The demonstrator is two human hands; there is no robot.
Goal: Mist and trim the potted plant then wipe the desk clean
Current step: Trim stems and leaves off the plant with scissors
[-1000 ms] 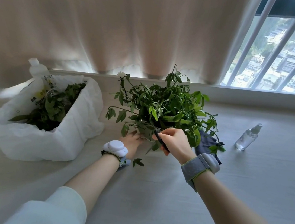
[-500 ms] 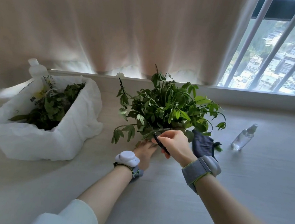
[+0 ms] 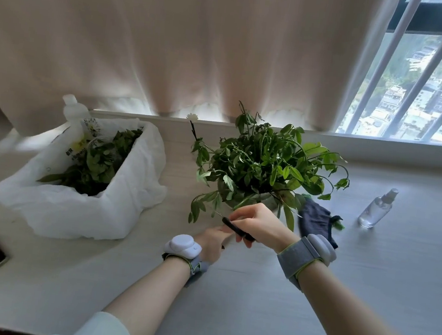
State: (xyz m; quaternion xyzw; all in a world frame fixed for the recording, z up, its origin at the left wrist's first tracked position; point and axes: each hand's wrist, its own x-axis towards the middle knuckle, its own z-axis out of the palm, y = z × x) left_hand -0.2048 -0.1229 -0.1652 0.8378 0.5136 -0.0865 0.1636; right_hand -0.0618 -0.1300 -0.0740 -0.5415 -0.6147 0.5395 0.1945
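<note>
Gripping slim black scissors (image 3: 238,229) in right hand (image 3: 259,224) at near stems of leafy green potted plant (image 3: 264,166), desk's (image 3: 224,319) far edge; cannot tell left hand's (image 3: 212,243) grip.

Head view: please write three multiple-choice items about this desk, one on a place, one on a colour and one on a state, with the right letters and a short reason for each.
1. Where is the spray bottle relative to the potted plant?
A. To its left. B. To its right. C. In front of it, nearest the person.
2. What colour is the cloth beside the plant?
A. White. B. Red. C. Dark blue-grey.
3. What is the state of the right hand?
A. Flat on the desk. B. Gripping the black scissors. C. Holding the spray bottle.

Answers:
1 B: the bottle stands on the desk, right of the leaves.
2 C: the cloth is dark against the pale desk.
3 B: the fingers curl round the black handles.
</note>
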